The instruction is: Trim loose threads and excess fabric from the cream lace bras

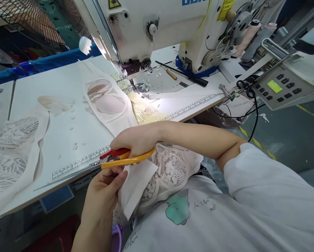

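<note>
White shirt (212,217) at five o'clock lies under a bra (172,166) near six, its lace cups seemingly already joined. At seven, the left hand (101,190) pinches its loose band end, perhaps unfinished, while at eight the right hand (137,140) grips scissors (130,161), blades pointing away from it. Beyond, lace pieces (12,134) at nine and a cup panel (109,104) at ten seem left to do, sewing machine (167,26) at twelve.

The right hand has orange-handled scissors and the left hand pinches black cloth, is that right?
Not quite: the cloth is white, not black, as the head view shows. The left hand does pinch it, and the right hand has the orange-handled scissors.
</note>
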Demonstrator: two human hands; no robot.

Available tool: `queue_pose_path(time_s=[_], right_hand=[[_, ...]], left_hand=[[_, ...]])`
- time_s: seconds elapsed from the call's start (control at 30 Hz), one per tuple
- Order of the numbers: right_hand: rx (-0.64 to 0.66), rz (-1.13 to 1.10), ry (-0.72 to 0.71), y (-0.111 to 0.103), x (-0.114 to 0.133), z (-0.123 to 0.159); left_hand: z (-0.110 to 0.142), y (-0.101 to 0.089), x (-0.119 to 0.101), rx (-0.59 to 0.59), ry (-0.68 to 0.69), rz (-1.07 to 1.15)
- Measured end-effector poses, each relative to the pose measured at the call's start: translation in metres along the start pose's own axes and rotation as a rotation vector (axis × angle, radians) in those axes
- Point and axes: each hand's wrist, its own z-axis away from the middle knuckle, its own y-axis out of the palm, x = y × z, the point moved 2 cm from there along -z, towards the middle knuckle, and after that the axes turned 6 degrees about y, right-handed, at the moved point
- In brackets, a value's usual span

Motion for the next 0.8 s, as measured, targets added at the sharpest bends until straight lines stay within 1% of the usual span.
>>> queue_pose_path(time_s=[0.17,0.33,0.47,0.6,0.67,0.7,0.8], right_hand=[[0.02,0.013,0.001,0.002,-0.001,-0.003],[0.039,0.016,-0.02,0.003,-0.001,-0.005],[0.016,0.079,0.003,0.002,0.004,-0.004],[-0.011,0.099,0.022,0.001,0.009,-0.004],[-0.057,0.062,0.041,0.004,0.008,-0.001],[-0.104,0.02,0.047,0.006,0.007,0.003],[-0.316,-0.179,0.077,0.017,0.002,0.021]], left_hand=[[0.001,0.0,-0.002,-0.008,-0.041,-0.022],[0.007,0.004,-0.005,-0.036,-0.013,-0.034],[0.01,0.01,-0.007,-0.044,0.003,-0.041],[0.01,0.013,-0.006,-0.032,-0.062,-0.045],[0.01,0.012,-0.005,-0.027,-0.094,-0.041],[0.01,0.012,-0.005,-0.035,-0.097,-0.035],[0.012,0.008,-0.005,-0.078,-0.086,-0.008]])
